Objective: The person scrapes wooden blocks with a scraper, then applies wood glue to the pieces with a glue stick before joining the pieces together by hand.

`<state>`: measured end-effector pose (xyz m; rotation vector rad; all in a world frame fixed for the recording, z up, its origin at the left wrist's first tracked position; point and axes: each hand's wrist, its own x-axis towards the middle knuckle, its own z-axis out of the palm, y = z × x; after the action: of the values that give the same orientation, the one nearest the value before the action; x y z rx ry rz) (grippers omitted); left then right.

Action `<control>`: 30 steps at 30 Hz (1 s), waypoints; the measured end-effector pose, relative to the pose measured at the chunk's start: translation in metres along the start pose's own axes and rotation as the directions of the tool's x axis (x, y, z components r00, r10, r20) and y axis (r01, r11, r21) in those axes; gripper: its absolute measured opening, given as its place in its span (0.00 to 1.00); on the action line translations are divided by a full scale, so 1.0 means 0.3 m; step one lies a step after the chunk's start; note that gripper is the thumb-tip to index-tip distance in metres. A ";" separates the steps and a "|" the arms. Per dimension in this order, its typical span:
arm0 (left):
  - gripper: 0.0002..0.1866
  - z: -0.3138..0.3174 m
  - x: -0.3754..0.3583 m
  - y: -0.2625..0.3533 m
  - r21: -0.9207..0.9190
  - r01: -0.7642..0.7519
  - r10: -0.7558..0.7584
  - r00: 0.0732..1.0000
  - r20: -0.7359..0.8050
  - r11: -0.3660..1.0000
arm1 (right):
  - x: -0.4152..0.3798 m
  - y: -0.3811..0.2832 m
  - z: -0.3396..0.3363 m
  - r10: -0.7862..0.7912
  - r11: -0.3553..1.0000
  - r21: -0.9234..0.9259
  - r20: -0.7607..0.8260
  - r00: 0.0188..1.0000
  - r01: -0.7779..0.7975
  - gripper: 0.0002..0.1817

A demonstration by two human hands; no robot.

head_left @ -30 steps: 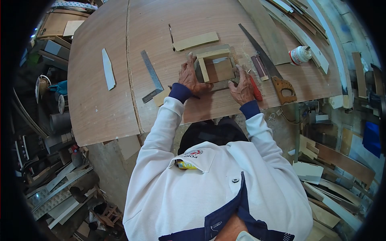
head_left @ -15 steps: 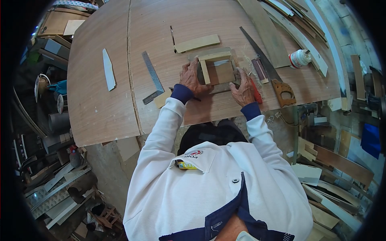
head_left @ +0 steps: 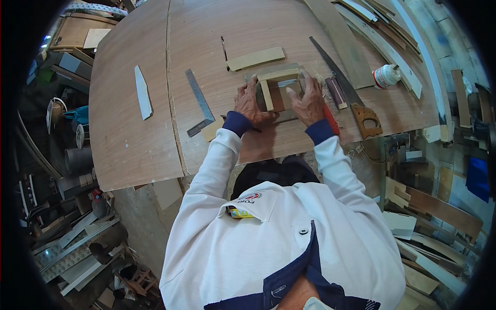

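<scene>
1. Your left hand [head_left: 253,107] lies at the left side of the wooden frame [head_left: 266,96], its thumb set well apart from the fingers and pointing right along the near side; whether they pinch the wood cannot be told.
2. Your right hand [head_left: 308,102] is at the frame's right side, thumb and forefinger spread apart, fingers pointing away from you; whether the fingertips touch the wood is hard to tell.
3. The frame is between your hands, near the table's front edge. Its far strip runs left to right, the right end slightly farther from you; its left strip runs toward you, the near end leaning right. The two meet in a squared corner. Your right hand hides part of the rest, so which way is longer cannot be told.
4. The strips are pale, straight-edged wood; under them sits a flat grey-brown board [head_left: 262,71].
5. Just right of your right hand lie a red tool [head_left: 330,120] and a dark, oblong block [head_left: 336,93]; beyond them is a saw [head_left: 366,122] with a brown handle and a long, tapering blade.
6. A pale, flat wood strip [head_left: 256,58] lies beyond the frame, and an L-shaped metal square [head_left: 199,96] lies left of your left hand.
7. All rest on a smooth, wood-grained table [head_left: 132,147].
</scene>
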<state>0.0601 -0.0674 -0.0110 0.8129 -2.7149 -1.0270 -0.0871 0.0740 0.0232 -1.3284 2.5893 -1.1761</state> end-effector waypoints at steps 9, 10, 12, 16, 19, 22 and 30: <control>0.67 0.010 0.001 -0.013 0.065 0.007 -0.007 1.000 0.010 0.998 | 0.154 -0.069 0.090 0.096 0.958 -0.284 0.176 0.980 -0.042 0.48; 0.66 0.014 0.002 -0.015 0.061 0.004 -0.004 1.000 0.004 0.998 | 0.161 -0.070 0.095 0.094 0.958 -0.284 0.177 0.980 -0.041 0.48; 0.65 0.014 0.003 -0.012 0.078 -0.002 0.003 1.000 -0.010 0.997 | 0.167 -0.072 0.099 0.138 0.948 -0.311 0.234 0.962 -0.060 0.50; 0.63 0.010 -0.003 -0.007 0.092 -0.008 0.010 1.000 -0.018 0.996 | 0.171 -0.075 0.093 0.180 0.945 -0.315 0.261 0.949 -0.092 0.50; 0.63 -0.001 -0.004 0.009 0.106 0.005 -0.005 1.000 0.002 0.994 | 0.173 -0.078 0.096 0.217 0.937 -0.328 0.269 0.938 -0.123 0.51; 0.63 0.003 -0.002 0.009 0.108 0.023 -0.025 1.000 0.011 0.994 | 0.171 -0.075 0.096 0.243 0.938 -0.311 0.282 0.928 -0.152 0.52; 0.64 0.004 -0.003 0.006 0.101 -0.011 0.012 1.000 -0.005 0.995 | 0.161 -0.059 0.105 0.192 0.949 -0.290 0.223 0.956 -0.123 0.48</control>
<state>0.0599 -0.0651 -0.0106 0.8138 -2.7823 -0.8901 -0.0956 0.0143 0.0267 -1.1847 2.6771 -0.5999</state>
